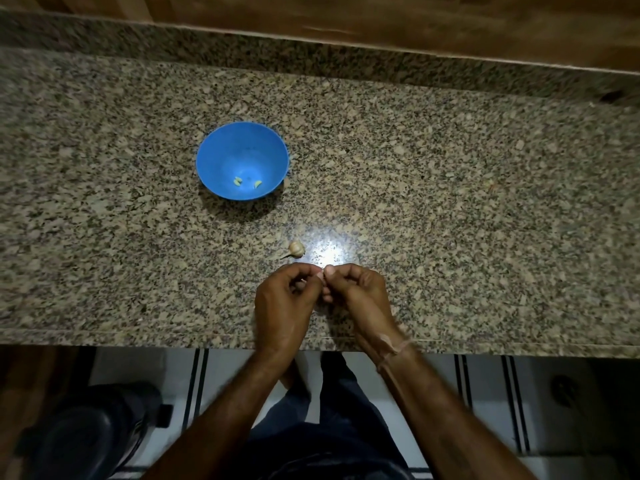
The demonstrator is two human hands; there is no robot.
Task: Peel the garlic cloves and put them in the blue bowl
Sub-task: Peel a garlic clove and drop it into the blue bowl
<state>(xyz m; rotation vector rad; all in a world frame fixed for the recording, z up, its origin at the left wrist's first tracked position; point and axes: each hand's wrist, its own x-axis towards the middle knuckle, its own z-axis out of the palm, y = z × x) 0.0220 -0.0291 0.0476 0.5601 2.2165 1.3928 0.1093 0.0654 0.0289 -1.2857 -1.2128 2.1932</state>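
Unpeeled garlic: one rounded, papery-skinned piece [296, 248] lies on the granite counter [450, 202], on the near side of the blue bowl [221, 143] and a little to its right, well apart from it.
Its axis: the thin stalk end trails away from the bowl, slanting left toward the counter's near edge; the round end faces back and to the right.
Peeled cloves: two small yellowish cloves [237, 181] rest apart from each other on the bowl's floor, against its near side.
Left hand: the left hand [287, 299] is nearer than the bowl, just past the unpeeled garlic, its fingers curled and its thumb and fingertips pinching a small pale piece [322, 270].
Right hand: the right hand [356, 292] meets the left at the fingertips, curled and pinching the same piece; the piece is mostly hidden, so what it is cannot be told.
In the way: between the hands and the bowl only the unpeeled garlic sits, slightly right of the straight line.
Edges: the counter's near edge runs under both wrists; a raised granite strip and wood panelling close the side beyond the bowl.
Open room: bare granite spreads wide to the bowl's left and right.
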